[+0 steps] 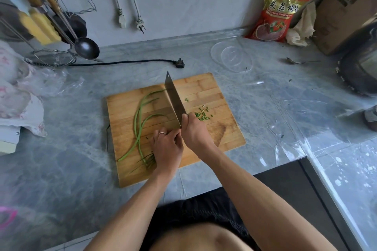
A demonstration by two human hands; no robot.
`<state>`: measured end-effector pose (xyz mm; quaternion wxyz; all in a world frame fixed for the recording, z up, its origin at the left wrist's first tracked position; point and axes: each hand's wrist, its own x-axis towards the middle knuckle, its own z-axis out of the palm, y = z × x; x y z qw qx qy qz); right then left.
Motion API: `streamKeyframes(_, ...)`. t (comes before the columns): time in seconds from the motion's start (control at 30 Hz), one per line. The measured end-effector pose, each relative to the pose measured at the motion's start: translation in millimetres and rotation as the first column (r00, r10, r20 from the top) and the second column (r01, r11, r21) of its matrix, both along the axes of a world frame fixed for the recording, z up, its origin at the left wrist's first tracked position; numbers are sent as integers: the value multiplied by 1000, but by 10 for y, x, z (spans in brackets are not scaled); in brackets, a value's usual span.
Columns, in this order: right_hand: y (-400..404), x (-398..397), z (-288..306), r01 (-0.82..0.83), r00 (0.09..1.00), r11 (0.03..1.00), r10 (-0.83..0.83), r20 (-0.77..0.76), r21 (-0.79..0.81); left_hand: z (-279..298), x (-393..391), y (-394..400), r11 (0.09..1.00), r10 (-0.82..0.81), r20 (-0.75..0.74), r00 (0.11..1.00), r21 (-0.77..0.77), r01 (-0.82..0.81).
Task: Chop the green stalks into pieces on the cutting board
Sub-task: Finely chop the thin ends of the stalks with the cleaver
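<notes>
On the left half of the cutting board [204, 85] our green stalks [137, 126] lie long and curved, uncut ends trailing far and left, so the length feeds toward the blade. Our left hand [168, 144] presses down on the near ends of the bundle with fingers curled over them, bunching the stalks and keeping fingertips tucked back from the edge. Just beside it the knife [174, 100] runs from near to far across the board, its blade between stalks and cuttings. Our right hand [193, 130] is wrapped tight round the handle, close against the left. Right of the blade, a few chopped pieces [202, 115] lie scattered, so most stalk remains.
</notes>
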<state>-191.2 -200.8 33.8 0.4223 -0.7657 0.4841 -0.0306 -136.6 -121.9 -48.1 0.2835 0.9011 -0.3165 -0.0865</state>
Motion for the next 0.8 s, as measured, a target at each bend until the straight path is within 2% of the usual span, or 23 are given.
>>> streamKeyframes(0.27, -23, -264, 56, -34, 999, 999, 35, 24, -25, -17, -9, 20, 998, -7, 10, 1000, -66, 7)
streamKeyframes(0.47, -19, -517, 37, 1, 999, 996, 4, 47, -94, -65, 10, 69, 990, -69, 108, 992, -114, 81)
streamKeyframes(0.8, 177, -752, -1, -181, 983, 967, 175, -45, -178, 17, -1, 102, 989, -97, 54, 994, -104, 102)
